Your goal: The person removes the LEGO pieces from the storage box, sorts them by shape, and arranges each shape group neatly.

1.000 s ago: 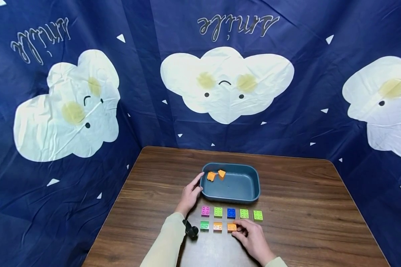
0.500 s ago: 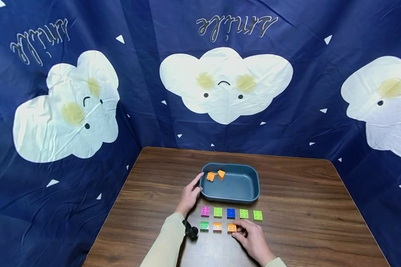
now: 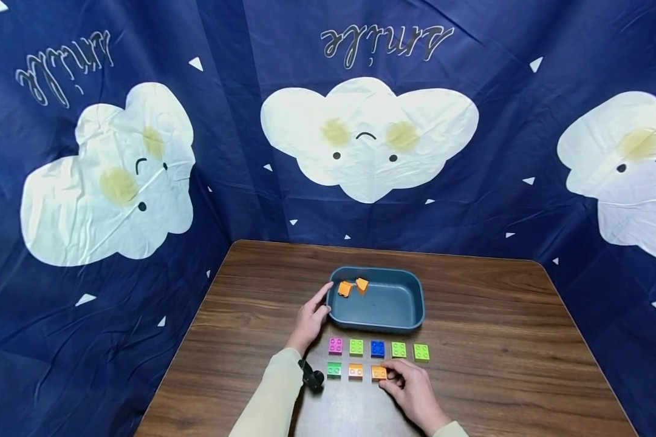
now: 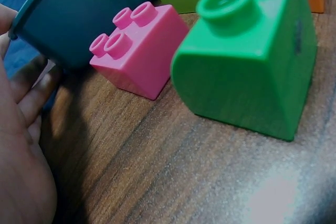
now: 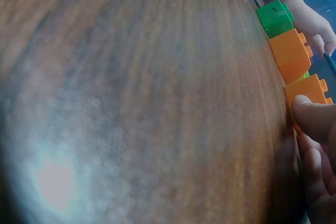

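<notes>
My left hand (image 3: 308, 321) rests against the left end of a dark teal bin (image 3: 377, 325), its index finger and thumb reaching the rim with the fingers fairly straight. Two orange pieces, one (image 3: 345, 289) beside another (image 3: 362, 286), lie inside the bin. My right hand (image 3: 412, 391) pinches an orange brick (image 3: 379, 372) at the right end of the front row; in the right wrist view the thumb (image 5: 310, 116) presses on this brick. Left of it in that row stand another orange brick (image 3: 356, 371) and a green brick (image 4: 236, 77).
Behind the front row runs a second row: a pink brick (image 3: 336, 346), a lime brick (image 3: 356, 347), a blue brick (image 3: 378, 348) and two more lime bricks. All stand on a wooden table (image 3: 503, 340). A dark blue curtain (image 3: 224, 121) with cloud faces surrounds it.
</notes>
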